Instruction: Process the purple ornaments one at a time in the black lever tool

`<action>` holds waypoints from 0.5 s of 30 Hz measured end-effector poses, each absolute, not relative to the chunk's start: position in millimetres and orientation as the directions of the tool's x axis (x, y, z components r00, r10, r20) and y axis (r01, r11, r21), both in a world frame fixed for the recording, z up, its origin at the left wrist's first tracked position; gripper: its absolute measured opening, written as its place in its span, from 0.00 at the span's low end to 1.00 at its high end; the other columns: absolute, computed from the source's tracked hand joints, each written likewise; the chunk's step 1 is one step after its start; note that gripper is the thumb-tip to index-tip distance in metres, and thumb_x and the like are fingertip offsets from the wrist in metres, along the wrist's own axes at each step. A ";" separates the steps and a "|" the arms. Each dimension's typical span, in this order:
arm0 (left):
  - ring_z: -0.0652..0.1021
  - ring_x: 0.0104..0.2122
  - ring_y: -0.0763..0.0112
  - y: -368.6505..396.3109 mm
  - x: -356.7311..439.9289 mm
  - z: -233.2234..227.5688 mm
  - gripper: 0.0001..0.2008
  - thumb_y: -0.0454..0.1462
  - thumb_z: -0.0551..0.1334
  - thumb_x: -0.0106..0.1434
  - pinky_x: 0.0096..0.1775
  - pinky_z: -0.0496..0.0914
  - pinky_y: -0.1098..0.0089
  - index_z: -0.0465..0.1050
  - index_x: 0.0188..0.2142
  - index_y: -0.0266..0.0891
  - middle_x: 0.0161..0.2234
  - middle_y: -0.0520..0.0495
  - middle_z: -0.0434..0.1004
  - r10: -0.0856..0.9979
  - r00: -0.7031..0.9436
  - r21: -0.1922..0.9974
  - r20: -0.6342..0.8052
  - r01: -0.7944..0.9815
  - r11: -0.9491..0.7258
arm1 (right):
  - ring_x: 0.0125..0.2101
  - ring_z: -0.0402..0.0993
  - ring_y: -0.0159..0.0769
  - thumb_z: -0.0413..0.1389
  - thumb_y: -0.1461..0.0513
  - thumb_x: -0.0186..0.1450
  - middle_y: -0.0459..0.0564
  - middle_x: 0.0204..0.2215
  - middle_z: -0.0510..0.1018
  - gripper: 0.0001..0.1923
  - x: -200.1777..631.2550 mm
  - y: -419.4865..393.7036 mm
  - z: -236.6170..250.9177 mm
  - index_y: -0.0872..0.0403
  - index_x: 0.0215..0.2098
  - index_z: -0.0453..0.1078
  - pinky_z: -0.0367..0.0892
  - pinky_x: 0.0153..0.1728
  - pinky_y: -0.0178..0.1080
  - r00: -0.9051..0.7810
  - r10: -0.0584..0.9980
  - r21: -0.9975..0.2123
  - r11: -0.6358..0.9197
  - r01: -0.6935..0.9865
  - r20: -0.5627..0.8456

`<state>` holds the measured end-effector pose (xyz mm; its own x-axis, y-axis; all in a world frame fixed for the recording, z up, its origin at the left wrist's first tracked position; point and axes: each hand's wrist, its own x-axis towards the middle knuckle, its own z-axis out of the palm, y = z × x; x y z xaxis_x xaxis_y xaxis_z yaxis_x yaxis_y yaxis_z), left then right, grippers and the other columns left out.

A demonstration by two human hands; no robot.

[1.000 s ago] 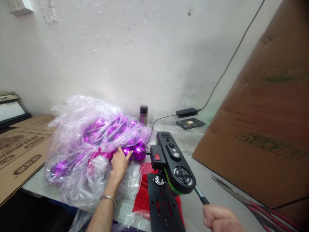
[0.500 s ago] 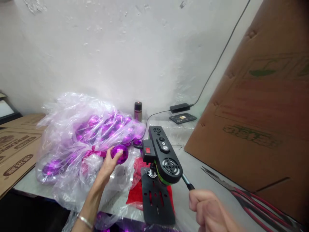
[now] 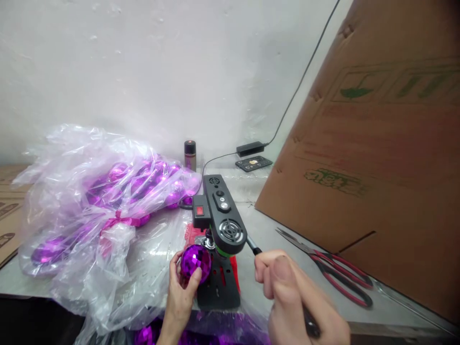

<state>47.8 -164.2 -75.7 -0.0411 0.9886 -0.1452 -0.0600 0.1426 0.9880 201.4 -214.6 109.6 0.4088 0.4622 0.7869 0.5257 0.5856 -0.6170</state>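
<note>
Nearest, below the table's front edge, more purple balls point(image 3: 144, 334) show partly through clear plastic; the bottom of the frame cuts them off, so what contains them is hard to make out. The left hand point(image 3: 180, 294) has its thumb and fingers curled around a faceted purple ball point(image 3: 195, 263), holding it over the left part of a slotted black base plate point(image 3: 218, 296); whether the ball touches the plate or the metal fitting behind it cannot be told. The right hand point(image 3: 296, 297) is closed around a lever point(image 3: 253, 243), its grip mostly hidden by the fingers, with a dark end poking out below. Red cloth point(image 3: 235, 274) peeks from under the plate. To the right lie scissors point(image 3: 339, 275) with red-and-black handles. On the left a large clear plastic bag point(image 3: 111, 268), gathered with a pink ribbon point(image 3: 120, 220), holds many purple balls point(image 3: 119, 171), blurred by folds and glare, too jumbled to count. Above the plate stands a black device point(image 3: 223, 213) with a red switch. Farther back are a dark-capped bottle point(image 3: 190, 155), its base hidden behind the bag, a phone point(image 3: 253, 163) and a black adapter point(image 3: 250, 148). A leaning cardboard box point(image 3: 359, 139) runs out of frame; its contents cannot be seen.
</note>
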 end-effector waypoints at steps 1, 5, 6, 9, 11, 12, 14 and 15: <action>0.85 0.54 0.47 -163.0 49.2 -78.6 0.41 0.58 0.73 0.59 0.52 0.82 0.55 0.66 0.64 0.40 0.57 0.35 0.83 0.991 -0.010 0.990 -0.134 -0.037 0.134 | 0.22 0.63 0.24 0.52 0.71 0.76 0.40 0.22 0.61 0.19 201.4 -214.8 109.8 0.52 0.27 0.59 0.58 0.24 0.33 0.406 0.464 -0.617 0.587 0.524 0.787; 0.81 0.61 0.45 -165.0 59.4 -86.0 0.40 0.52 0.75 0.58 0.63 0.75 0.49 0.66 0.63 0.41 0.61 0.33 0.81 0.999 0.026 0.998 -0.020 0.064 0.018 | 0.22 0.64 0.24 0.52 0.72 0.76 0.41 0.22 0.64 0.19 202.5 -214.8 109.2 0.52 0.28 0.59 0.59 0.24 0.33 0.402 0.463 -0.613 0.586 0.529 0.790; 0.81 0.62 0.45 -166.7 62.2 -87.2 0.39 0.51 0.75 0.58 0.64 0.74 0.48 0.66 0.63 0.41 0.61 0.34 0.80 1.000 0.024 0.996 0.001 0.089 -0.003 | 0.22 0.64 0.24 0.52 0.72 0.76 0.41 0.22 0.64 0.19 202.3 -214.6 108.8 0.52 0.28 0.59 0.59 0.24 0.33 0.405 0.459 -0.612 0.584 0.534 0.791; 0.78 0.64 0.44 -170.6 66.3 -89.8 0.38 0.50 0.73 0.59 0.66 0.72 0.46 0.66 0.64 0.41 0.63 0.34 0.78 0.997 0.019 0.984 0.068 0.164 -0.071 | 0.21 0.63 0.24 0.52 0.72 0.76 0.41 0.22 0.65 0.19 197.7 -214.2 108.8 0.52 0.28 0.60 0.58 0.23 0.34 0.426 0.433 -0.607 0.579 0.544 0.795; 0.78 0.65 0.41 -170.8 64.8 -91.4 0.38 0.49 0.74 0.58 0.65 0.72 0.44 0.67 0.63 0.41 0.64 0.33 0.78 0.994 0.033 0.971 0.107 0.212 -0.112 | 0.21 0.62 0.24 0.52 0.71 0.77 0.41 0.22 0.65 0.19 191.5 -214.6 110.3 0.53 0.27 0.61 0.56 0.23 0.35 0.483 0.425 -0.642 0.553 0.531 0.765; 0.78 0.65 0.40 -170.2 63.3 -92.2 0.38 0.49 0.75 0.57 0.65 0.73 0.43 0.68 0.63 0.41 0.64 0.33 0.78 0.991 0.050 0.965 0.121 0.229 -0.129 | 0.21 0.61 0.24 0.52 0.71 0.77 0.41 0.22 0.64 0.20 188.0 -215.1 111.5 0.53 0.27 0.61 0.55 0.24 0.36 0.519 0.426 -0.669 0.533 0.518 0.741; 0.80 0.63 0.38 -168.4 60.7 -93.5 0.38 0.48 0.76 0.58 0.62 0.76 0.42 0.69 0.63 0.40 0.62 0.32 0.80 0.985 0.102 0.957 0.138 0.244 -0.159 | 0.22 0.60 0.25 0.52 0.69 0.78 0.42 0.23 0.64 0.20 181.5 -216.4 114.1 0.53 0.27 0.60 0.54 0.25 0.37 0.582 0.427 -0.717 0.492 0.493 0.693; 0.81 0.62 0.39 -167.5 60.1 -94.1 0.38 0.48 0.75 0.58 0.61 0.78 0.42 0.69 0.64 0.40 0.61 0.32 0.81 0.981 0.130 0.954 0.142 0.245 -0.170 | 0.23 0.60 0.25 0.52 0.69 0.78 0.42 0.23 0.64 0.20 179.0 -217.1 115.3 0.53 0.27 0.59 0.53 0.26 0.37 0.600 0.426 -0.731 0.480 0.484 0.677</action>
<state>60.1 -167.5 -94.1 0.1302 0.9813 0.1417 0.2451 -0.1703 0.9544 179.0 -217.1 115.3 0.6001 0.4258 0.6772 0.4844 0.4802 -0.7312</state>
